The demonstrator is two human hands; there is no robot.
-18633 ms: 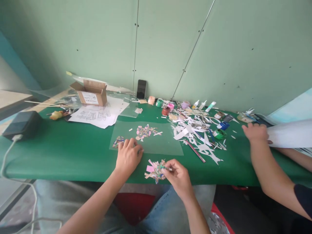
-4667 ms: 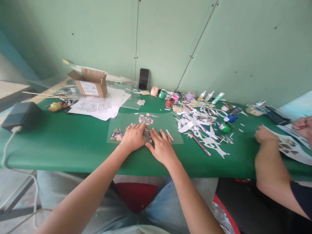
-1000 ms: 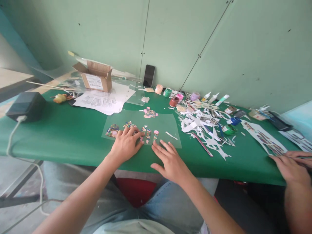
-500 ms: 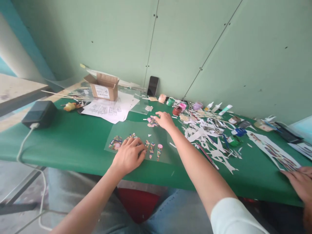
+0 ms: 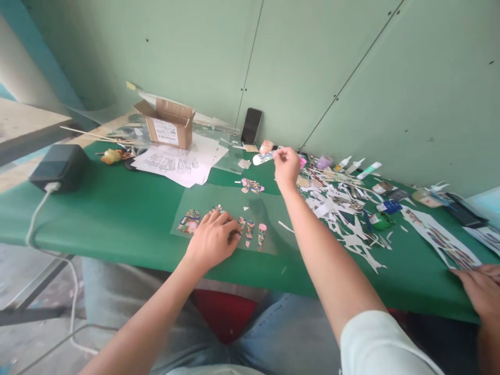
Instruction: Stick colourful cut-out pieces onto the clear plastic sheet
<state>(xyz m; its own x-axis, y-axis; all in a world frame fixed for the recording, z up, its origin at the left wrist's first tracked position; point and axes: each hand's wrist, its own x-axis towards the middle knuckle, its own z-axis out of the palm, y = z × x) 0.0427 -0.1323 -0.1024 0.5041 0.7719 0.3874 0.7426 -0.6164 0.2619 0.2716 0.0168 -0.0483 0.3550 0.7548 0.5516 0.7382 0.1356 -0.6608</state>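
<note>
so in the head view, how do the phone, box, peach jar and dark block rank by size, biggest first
Box and dark block: too alike to rank, and the block sits nearer the camera
Phone
Peach jar

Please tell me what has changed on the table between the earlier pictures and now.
The right hand has left the patterned cluster by the clear sheet's far edge, risen forward, and now pinches a small strip. Since the first picture, three narrow cutouts have come to lie in a row. The left hand is still on the sheet; the box and phone stayed put.
</note>
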